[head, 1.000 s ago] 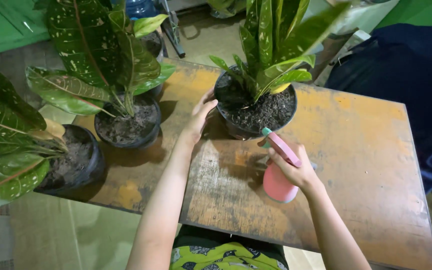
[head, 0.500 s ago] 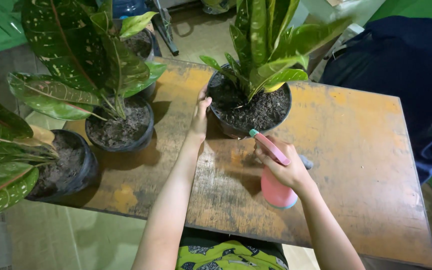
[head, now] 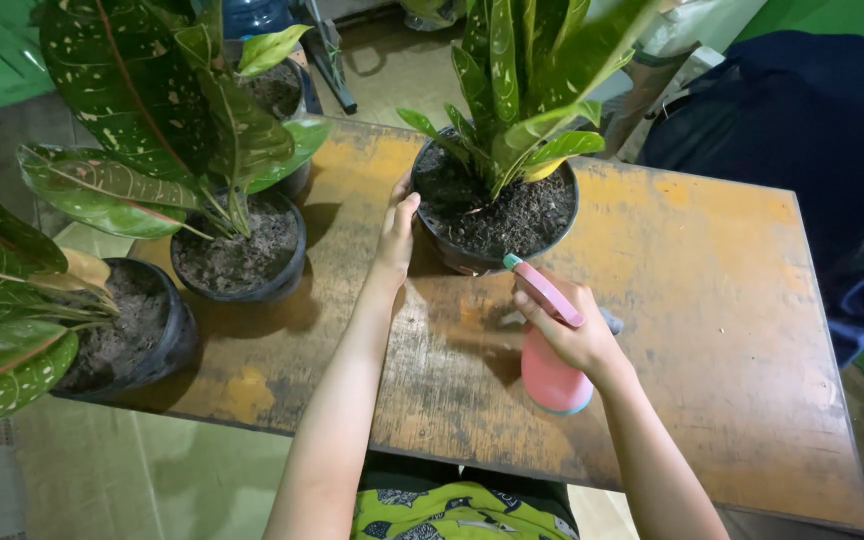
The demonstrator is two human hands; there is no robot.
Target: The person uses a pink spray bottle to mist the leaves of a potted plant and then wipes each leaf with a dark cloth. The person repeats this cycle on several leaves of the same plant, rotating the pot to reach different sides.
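Observation:
A black pot (head: 452, 252) of dark soil with a green, yellow-flecked plant (head: 512, 90) stands at the back middle of a worn orange-brown wooden table (head: 712, 300). My left hand (head: 396, 232) rests flat against the pot's left side, fingers together. My right hand (head: 572, 330) grips a pink spray bottle (head: 550, 378) just in front of the pot. Its teal-tipped nozzle (head: 512, 262) points at the pot's rim.
Two more black pots (head: 242, 255) (head: 127, 335) with large spotted leaves (head: 122, 90) crowd the table's left end, and another pot (head: 282, 90) sits behind them. A dark blue cloth-covered shape (head: 802, 130) is at the right. Green walls and a tiled floor surround the table.
My left hand has shifted from the pot's front-left up along its left side. The view has moved slightly; the spray bottle stays in my right hand near the rim.

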